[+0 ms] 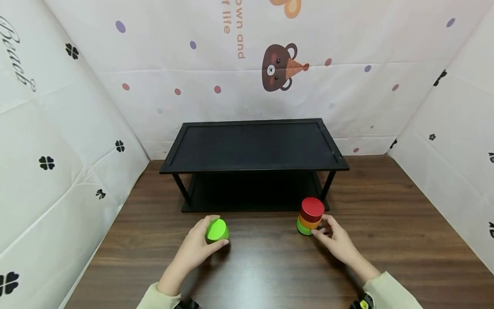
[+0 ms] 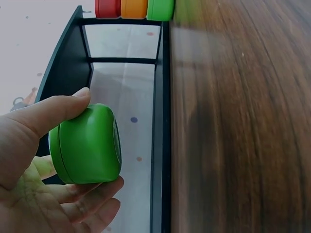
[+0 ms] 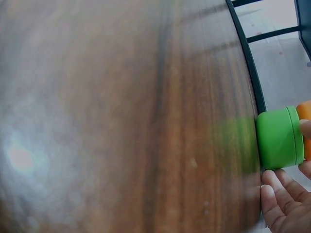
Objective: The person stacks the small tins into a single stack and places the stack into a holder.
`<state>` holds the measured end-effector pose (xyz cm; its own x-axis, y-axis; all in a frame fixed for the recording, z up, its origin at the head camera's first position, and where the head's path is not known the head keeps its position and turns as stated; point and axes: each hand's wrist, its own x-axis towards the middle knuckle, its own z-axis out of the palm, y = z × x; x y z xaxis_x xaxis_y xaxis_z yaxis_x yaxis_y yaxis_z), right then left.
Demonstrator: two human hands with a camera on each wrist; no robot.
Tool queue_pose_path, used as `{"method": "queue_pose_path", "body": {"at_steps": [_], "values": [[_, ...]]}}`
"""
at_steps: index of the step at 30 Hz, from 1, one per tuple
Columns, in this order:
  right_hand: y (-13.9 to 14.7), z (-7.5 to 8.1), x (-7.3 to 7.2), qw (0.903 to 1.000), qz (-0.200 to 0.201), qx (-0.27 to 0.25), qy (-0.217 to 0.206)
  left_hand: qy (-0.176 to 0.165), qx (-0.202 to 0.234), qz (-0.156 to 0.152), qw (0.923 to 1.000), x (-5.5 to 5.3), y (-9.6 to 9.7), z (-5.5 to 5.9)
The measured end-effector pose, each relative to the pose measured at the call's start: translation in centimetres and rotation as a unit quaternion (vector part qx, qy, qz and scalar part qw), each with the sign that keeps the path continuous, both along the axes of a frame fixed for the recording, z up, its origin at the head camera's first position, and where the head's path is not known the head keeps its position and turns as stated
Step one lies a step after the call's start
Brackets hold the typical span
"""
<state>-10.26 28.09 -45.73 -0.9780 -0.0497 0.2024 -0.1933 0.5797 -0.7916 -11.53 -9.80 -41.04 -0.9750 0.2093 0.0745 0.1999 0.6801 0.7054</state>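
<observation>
My left hand [image 1: 197,245] grips a small round green tin [image 1: 217,230] between thumb and fingers, in front of the rack's left side. In the left wrist view this tin [image 2: 87,145] has a seam near one end and hangs clear of the wood. To the right, three tins stand stacked: a red one [image 1: 312,207] on top, an orange one [image 1: 307,222] in the middle and a green one [image 1: 303,228] at the bottom. My right hand [image 1: 337,242] holds the stack low on its right side. Its fingertips lie near where orange and green meet, seen in the right wrist view.
Behind the hands stands a black two-tier rack [image 1: 254,148] with thin posts. The stack is close to its front right corner. The brown wooden table [image 1: 266,262] is bounded by a white patterned cloth [image 1: 162,103] at the back and both sides.
</observation>
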Motion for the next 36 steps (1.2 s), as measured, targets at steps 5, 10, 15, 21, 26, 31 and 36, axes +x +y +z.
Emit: {"method": "queue_pose_path", "body": {"at_steps": [5,10,15,21,26,31,36], "values": [[0.2,0.0,0.0,0.9999,0.003,0.001,-0.012,0.009,-0.006,-0.009,0.9999,0.1,0.5,0.3],[0.2,0.0,-0.1,0.9999,0.003,-0.003,-0.015,0.017,-0.015,-0.017,0.9996,-0.1,1.0,0.6],[0.3,-0.1,-0.2,0.9999,0.004,-0.004,-0.013,0.019,-0.015,-0.033,0.9992,-0.2,1.5,0.7],[0.3,-0.3,-0.2,0.9999,0.006,-0.002,-0.015,0.018,-0.012,-0.039,0.999,-0.3,2.0,0.7],[0.3,-0.4,-0.1,0.9999,0.006,0.004,-0.013,0.018,-0.007,-0.042,0.9989,-0.3,2.1,0.6],[0.2,-0.4,-0.1,1.0,0.006,0.004,-0.005,0.021,-0.004,-0.045,0.9988,-0.4,2.0,0.4],[0.1,-0.4,-0.2,1.0,0.003,0.006,-0.006,0.023,0.002,-0.045,0.9987,-0.4,2.0,0.4]]}}
